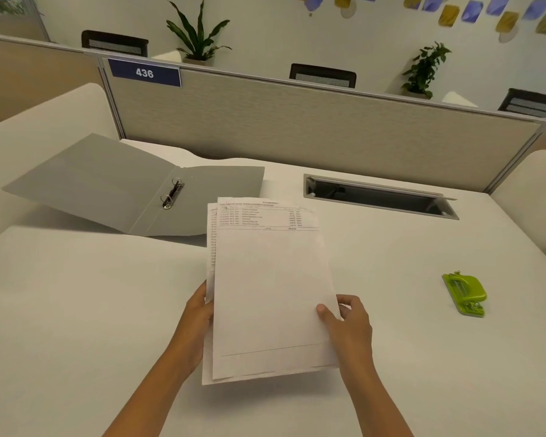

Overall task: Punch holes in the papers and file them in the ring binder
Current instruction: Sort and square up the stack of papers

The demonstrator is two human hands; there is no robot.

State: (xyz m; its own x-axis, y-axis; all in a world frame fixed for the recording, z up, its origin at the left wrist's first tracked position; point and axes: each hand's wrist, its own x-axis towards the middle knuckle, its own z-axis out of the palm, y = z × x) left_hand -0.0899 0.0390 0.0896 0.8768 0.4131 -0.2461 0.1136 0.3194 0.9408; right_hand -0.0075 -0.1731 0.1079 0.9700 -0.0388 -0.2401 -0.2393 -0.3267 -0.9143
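A white desk (92, 310) fills the view. At ten o'clock a grey ring binder (108, 187) lies open, its rings (172, 193) closed. At centre, a small stack of printed papers (268, 288) is held at its near end, the left hand (199, 313) gripping the left edge, the right hand (347, 323) pinching the right edge, thumb on top. At three o'clock, well apart, sits a green hole punch (465, 293).

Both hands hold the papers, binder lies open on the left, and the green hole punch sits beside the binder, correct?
Not quite. The head view shows the green hole punch far right, away from the binder. Both the left hand and right hand do hold the papers.
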